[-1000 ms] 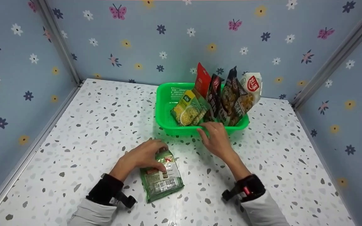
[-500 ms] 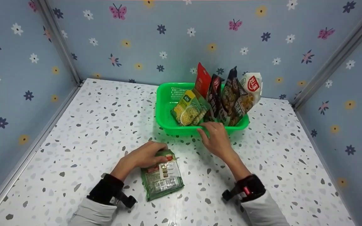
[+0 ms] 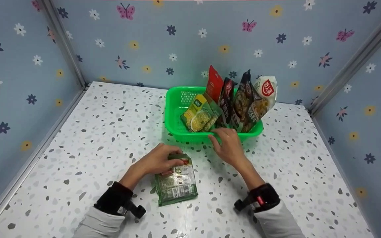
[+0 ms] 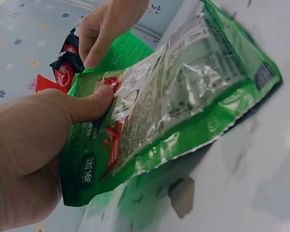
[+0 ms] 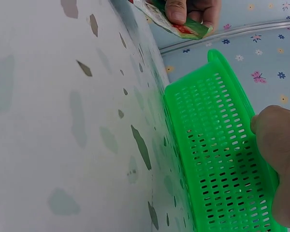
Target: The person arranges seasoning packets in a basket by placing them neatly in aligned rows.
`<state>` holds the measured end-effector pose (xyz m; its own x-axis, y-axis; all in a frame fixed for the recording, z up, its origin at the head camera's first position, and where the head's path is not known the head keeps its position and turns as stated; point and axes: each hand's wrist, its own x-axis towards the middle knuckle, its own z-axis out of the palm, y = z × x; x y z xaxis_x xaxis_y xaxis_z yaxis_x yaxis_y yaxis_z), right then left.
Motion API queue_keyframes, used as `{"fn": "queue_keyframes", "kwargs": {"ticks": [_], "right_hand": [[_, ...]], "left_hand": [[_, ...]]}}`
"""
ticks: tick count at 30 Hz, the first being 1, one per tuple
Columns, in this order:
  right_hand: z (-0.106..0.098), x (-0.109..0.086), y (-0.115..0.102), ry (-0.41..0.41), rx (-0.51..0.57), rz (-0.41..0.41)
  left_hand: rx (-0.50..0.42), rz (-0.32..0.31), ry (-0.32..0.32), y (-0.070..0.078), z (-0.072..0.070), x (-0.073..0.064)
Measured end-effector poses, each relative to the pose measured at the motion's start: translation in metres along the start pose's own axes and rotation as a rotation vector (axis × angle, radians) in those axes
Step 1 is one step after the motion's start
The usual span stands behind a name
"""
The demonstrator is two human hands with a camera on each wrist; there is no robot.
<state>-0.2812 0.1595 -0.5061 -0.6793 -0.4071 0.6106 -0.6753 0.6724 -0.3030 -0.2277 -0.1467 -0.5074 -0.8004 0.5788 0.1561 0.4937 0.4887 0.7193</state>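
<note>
My left hand grips the far end of a green seasoning packet, thumb on top and fingers beneath. In the left wrist view the packet slants up from the tabletop, with a barcode and label panel on its upper face. My right hand pinches the near rim of a green plastic basket, thumb outside and fingers over the edge. In the right wrist view the basket's slotted wall shows beside that hand.
Several food packets stand leaning in the basket: a yellow-green one, a red one, dark ones and a white-topped one. The speckled white tabletop is bounded by flowered blue walls.
My left hand has closed on the green packet and raised its far end, shifting it slightly right and toward the basket. My right hand has stayed on the basket rim.
</note>
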Motion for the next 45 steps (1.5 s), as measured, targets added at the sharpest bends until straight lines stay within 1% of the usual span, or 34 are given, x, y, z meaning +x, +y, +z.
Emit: {"fn": "queue_keyframes", "kwargs": {"ticks": [5,11,15,20,24,27,30,33,36,41,45], "right_hand": [[0.0,0.001,0.0,-0.001,0.0,0.001],[0.0,0.0,-0.001,-0.009,-0.015,0.006],[-0.001,0.0,-0.001,-0.01,-0.033,0.004],[-0.002,0.001,-0.001,-0.023,-0.029,0.014],[-0.003,0.002,0.0,-0.03,-0.013,0.021],[-0.004,0.002,-0.001,-0.045,0.005,0.026],[-0.006,0.002,-0.002,-0.076,0.046,0.037],[-0.012,0.003,-0.003,-0.097,0.117,0.05],[-0.022,0.006,-0.009,-0.091,0.192,0.05],[-0.042,0.011,-0.029,-0.092,0.3,0.004],[-0.053,0.011,-0.045,-0.156,0.378,-0.042]], "left_hand": [[0.005,0.044,0.061,0.015,0.0,0.005],[-0.002,0.105,0.093,0.031,-0.001,0.008],[0.0,0.147,0.113,0.041,-0.005,0.01],[0.021,0.192,0.158,0.054,-0.011,0.013],[0.043,0.218,0.197,0.063,-0.015,0.018],[0.041,0.24,0.219,0.067,-0.017,0.019],[0.031,0.261,0.238,0.071,-0.02,0.019],[0.028,0.276,0.249,0.074,-0.02,0.019],[0.037,0.281,0.255,0.076,-0.02,0.02],[0.055,0.278,0.263,0.076,-0.02,0.02],[0.071,0.265,0.282,0.075,-0.019,0.021]]}}
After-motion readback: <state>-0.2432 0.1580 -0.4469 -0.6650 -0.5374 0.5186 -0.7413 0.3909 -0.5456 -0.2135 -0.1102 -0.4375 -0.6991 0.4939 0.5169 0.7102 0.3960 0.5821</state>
